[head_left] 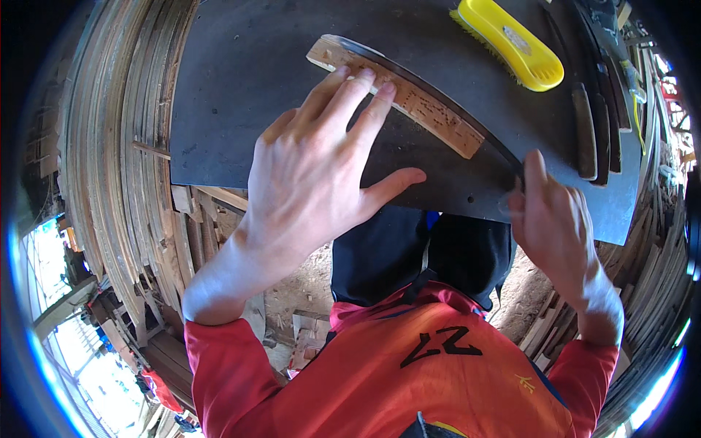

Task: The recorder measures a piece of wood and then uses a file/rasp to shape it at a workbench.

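Note:
On the dark tabletop (241, 109) lies a short light-brown wooden strip (438, 120) with dark markings along its face. My left hand (314, 153) reaches over from the left, its fingertips resting on the strip and its thumb spread away to the right. Along the strip's far edge runs a long, narrow dark tool (500, 146), its far end shiny like metal; its exact kind cannot be made out. My right hand (551, 226) is closed around the tool's near end by the table's front edge, hiding the grip.
A yellow brush (515, 47) lies at the far right of the table. Several long tools with dark handles (584, 135) lie beside it at the right edge. Long wooden boards (117, 146) are stacked along the left, with more timber (650, 299) on the right.

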### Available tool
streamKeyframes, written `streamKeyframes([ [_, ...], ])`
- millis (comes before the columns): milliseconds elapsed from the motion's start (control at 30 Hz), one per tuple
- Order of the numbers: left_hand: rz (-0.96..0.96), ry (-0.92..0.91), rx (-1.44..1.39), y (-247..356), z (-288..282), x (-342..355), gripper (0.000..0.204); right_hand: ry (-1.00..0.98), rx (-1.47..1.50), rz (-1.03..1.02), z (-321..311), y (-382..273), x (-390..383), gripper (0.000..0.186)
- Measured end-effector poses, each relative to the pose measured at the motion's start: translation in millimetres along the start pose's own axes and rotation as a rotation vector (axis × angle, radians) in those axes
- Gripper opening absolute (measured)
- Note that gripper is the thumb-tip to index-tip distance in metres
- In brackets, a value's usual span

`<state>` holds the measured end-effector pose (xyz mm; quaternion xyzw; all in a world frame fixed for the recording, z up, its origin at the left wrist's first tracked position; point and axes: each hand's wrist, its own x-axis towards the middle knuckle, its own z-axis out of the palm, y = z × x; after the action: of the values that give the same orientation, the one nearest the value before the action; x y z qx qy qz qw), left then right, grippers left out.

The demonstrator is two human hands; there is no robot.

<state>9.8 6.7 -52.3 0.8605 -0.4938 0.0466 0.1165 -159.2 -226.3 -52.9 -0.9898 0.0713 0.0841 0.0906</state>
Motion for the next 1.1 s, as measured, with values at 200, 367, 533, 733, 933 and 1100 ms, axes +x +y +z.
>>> streamKeyframes([
  [200, 0.095, 0.002, 0.003, 0, -2, 10, 0.080, -0.054, 0.024, 0.092, -9, 4, -7, 0.031],
  [367, 0.077, -0.033, 0.020, -1, -5, 9, 0.080, 0.043, 0.023, -0.053, -3, -13, 30, 0.032],
  [533, 0.067, -0.040, -0.005, 0, -2, 9, 0.078, -0.039, -0.001, 0.028, -7, -6, 2, 0.035],
  [733, 0.077, -0.067, 0.012, 0, -3, 8, 0.078, 0.043, -0.025, -0.091, -17, -19, 36, 0.028],
  [933, 0.059, -0.119, 0.017, 0, -7, 11, 0.079, 0.006, 0.011, -0.042, -20, -22, 17, 0.030],
  [1100, 0.092, -0.173, 0.057, -1, -12, 13, 0.080, -0.011, -0.021, 0.057, -23, -20, 14, 0.033],
])
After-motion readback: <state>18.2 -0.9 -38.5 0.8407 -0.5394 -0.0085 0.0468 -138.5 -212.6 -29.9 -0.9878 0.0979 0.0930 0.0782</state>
